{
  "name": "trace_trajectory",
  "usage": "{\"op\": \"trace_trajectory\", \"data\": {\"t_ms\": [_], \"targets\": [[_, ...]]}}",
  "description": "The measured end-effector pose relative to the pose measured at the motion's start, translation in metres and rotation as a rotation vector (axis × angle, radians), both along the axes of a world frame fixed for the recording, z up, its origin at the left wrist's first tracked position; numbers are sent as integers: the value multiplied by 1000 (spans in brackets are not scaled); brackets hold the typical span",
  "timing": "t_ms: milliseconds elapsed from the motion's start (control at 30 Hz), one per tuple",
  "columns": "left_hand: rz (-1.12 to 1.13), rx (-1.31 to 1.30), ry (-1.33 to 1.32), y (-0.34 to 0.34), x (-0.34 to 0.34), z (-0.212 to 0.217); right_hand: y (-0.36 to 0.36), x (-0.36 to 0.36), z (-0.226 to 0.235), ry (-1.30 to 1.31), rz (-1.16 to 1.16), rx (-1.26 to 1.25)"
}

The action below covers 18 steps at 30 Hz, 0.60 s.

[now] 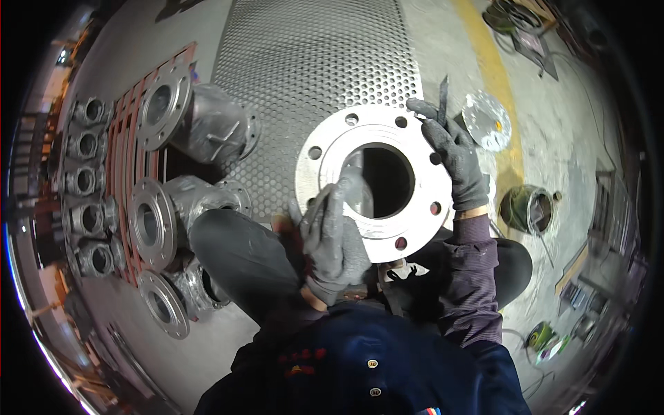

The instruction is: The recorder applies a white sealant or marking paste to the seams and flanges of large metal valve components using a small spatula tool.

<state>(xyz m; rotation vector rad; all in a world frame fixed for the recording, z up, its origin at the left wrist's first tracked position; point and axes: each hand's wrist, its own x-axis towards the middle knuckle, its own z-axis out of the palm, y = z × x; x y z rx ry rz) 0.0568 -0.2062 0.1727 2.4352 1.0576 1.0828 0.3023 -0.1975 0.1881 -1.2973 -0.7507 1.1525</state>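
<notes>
In front of me is a metal pipe flange (312,173), a pale ring with bolt holes around a dark central bore. My left hand (333,238), in a grey glove, lies on its lower left side. The fingers stretch across the ring toward the bore; their tips are slightly blurred. At the ring's upper right edge is my right hand (458,160), gloved too, closed around a dark, narrow, pointed blade-like tool (443,97) whose tip points away from me. The tool's lower end is hidden in the glove.
Flanged pipe fittings (207,124) stand at left beside a red slatted rack (124,131), with several smaller fittings (86,145) beyond. A perforated metal sheet (304,55) lies ahead. At right are a shiny round disc (486,121), a dark round container (527,209) and cables.
</notes>
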Motion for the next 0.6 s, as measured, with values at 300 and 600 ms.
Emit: {"op": "trace_trajectory", "data": {"t_ms": [300,600], "targets": [[-135,-236,-129,114,-51,-8,-6,-78,-23,-132,-384,150],[-263,-414,-166,108,-86,-14,-29,-123,-36,-311,-500,233]]}}
